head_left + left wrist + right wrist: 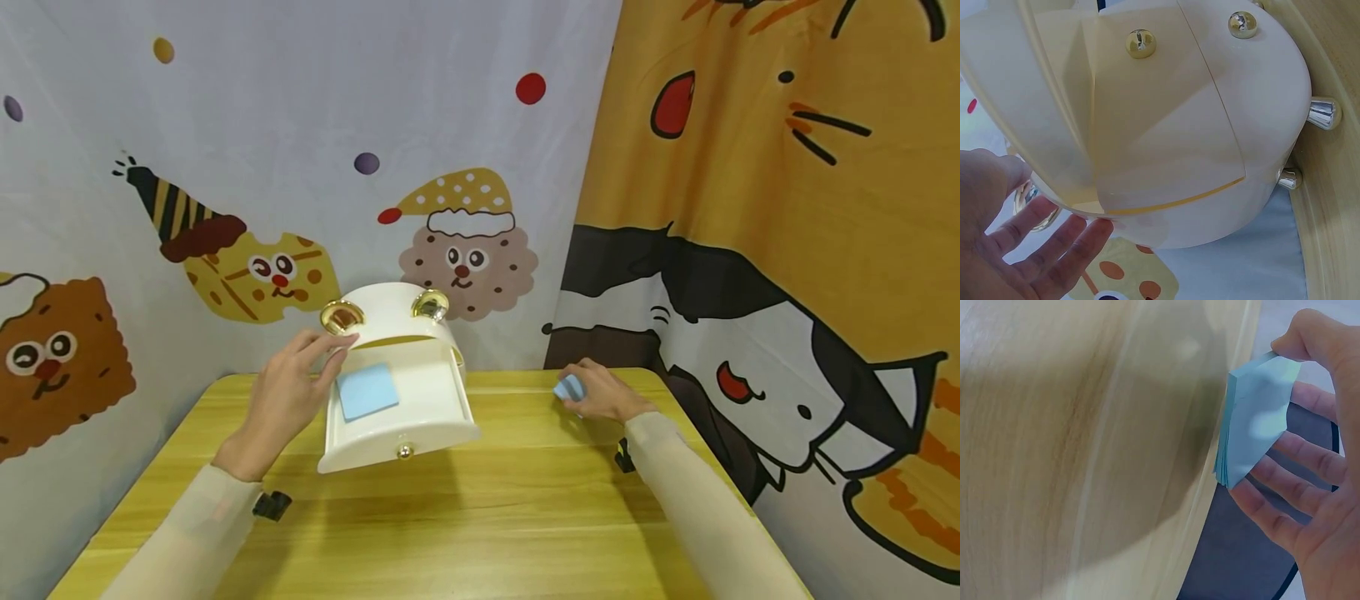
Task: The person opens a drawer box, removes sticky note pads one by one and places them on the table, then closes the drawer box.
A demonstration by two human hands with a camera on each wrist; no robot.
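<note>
A white, rounded drawer box with gold bell-shaped ornaments on top stands on the table, its upper drawer pulled out. Inside that drawer, near the left wall, lies a light blue square pad. My left hand is at the box's upper left side, and its fairly straight fingers touch the white shell in the left wrist view. Away to the right, my right hand holds a blue pad of sticky notes between thumb and fingers, near the table's back right corner.
The wooden table carries the box near its back edge. A printed cloth hangs behind, and an orange cat-patterned cloth hangs at the right. Below the drawn-out drawer, a lower front with a gold knob is closed.
</note>
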